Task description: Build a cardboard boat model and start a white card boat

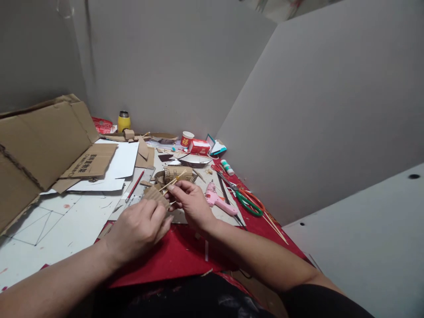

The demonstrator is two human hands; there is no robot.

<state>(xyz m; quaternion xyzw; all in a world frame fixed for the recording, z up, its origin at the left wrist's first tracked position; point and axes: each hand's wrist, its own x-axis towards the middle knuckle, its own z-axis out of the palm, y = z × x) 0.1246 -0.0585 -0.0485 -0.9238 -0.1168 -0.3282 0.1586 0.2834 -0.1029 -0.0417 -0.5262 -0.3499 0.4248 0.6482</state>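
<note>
Over the table's front part, my left hand [139, 227] is closed round a small piece of corrugated cardboard [155, 194]. Close beside it, my right hand [192, 205] pinches thin wooden sticks [179, 175], with a small yellow bit near their upper ends. The sticks' lower ends come near the cardboard; whether they touch it I cannot tell. My left fingertips are largely hidden behind the hand. Just beyond both hands lies a curled cardboard piece [177, 173] with printed marks. To the right of my right hand rests a pink glue gun [220, 201].
Green-handled scissors [248, 203] and orange-handled scissors [253, 194] lie on the red cloth [185, 256] at right. A red pencil [135, 185] lies at left. A large cardboard box [49, 141] stands far left. Behind are a yellow bottle [123, 122] and paper cup [187, 139].
</note>
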